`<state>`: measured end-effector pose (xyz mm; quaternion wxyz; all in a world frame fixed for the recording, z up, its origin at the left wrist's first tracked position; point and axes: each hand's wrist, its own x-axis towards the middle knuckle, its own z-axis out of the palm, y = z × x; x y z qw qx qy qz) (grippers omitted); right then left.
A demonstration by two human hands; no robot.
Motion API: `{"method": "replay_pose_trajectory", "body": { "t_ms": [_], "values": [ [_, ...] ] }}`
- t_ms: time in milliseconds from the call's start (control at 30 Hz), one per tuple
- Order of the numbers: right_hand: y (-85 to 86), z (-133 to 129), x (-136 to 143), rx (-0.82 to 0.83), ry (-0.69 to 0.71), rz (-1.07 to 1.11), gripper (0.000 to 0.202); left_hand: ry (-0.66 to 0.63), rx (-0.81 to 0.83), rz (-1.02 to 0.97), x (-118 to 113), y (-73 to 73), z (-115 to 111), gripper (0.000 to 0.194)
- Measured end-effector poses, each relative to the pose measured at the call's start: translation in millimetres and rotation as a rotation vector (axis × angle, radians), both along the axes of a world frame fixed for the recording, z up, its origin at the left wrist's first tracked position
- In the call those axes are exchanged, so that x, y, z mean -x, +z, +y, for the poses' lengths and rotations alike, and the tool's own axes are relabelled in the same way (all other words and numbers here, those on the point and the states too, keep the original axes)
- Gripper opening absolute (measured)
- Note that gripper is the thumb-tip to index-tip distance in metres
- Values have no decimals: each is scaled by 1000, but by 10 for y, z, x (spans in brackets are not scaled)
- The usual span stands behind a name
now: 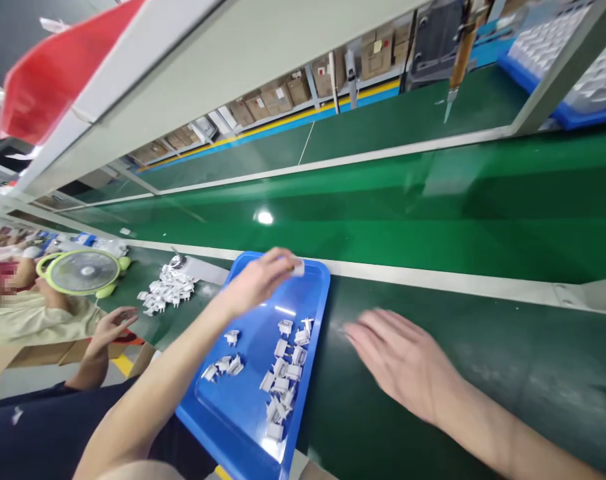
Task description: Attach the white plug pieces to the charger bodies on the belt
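Small white plastic part [297, 267] pinched in left hand [257, 280] over blue tray [310, 313]; right hand [403, 363] flat, empty.

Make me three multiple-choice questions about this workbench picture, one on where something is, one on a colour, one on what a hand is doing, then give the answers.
1. Where does the loose pile of white plastic parts outside the tray lie?
A. Left of the tray, on the green bench
B. On the red bin
C. Under the right hand

2. What colour is the tray?
A. Yellow
B. Blue
C. Grey

3. What is the left hand doing?
A. Lying flat on the bench
B. Gripping the fan
C. Pinching a small white part over the tray's far end

Answers: 1 A, the pile sits by the green-rimmed fan. 2 B, the rim and floor are blue. 3 C, the part shows at the fingers, while the right hand hovers open and blurred.
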<state>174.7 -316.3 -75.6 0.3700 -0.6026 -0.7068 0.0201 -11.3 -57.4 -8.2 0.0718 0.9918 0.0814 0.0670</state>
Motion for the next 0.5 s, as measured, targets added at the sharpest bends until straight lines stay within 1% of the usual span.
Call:
{"method": "replay_pose_trajectory", "body": {
  "t_ms": [33,67,100,133,167,200,233,300,367,433,500],
  "values": [
    [9,259,88,182,62,-190,18,22,136,71,160,60,-312,30],
    [13,513,178,239,95,-236,14,69,239,123,332,109,-620,35],
    [9,745,266,266,145,-259,10,123,307,165,504,141,-911,37],
    [-8,941,354,299,206,-278,9,179,367,169,660,148,-1178,34],
    [-36,1097,439,322,260,-274,10,231,421,151,786,127,-1415,29],
    [-74,1213,521,355,314,-273,11,280,462,122,872,78,-1622,25],
    [-116,1295,596,394,362,-269,12,321,492,84,912,1,-1797,21],
    [-186,1389,700,472,438,-244,12,371,526,35,852,-226,-2060,15],
    [-213,1427,685,521,483,-193,15,368,532,9,647,-512,-2225,14],
    [-198,1403,496,536,488,-143,20,361,524,-18,370,-803,-2326,21],
    [-168,1250,144,501,452,-43,23,373,504,-64,92,-1050,-2400,36]
  ]
}}
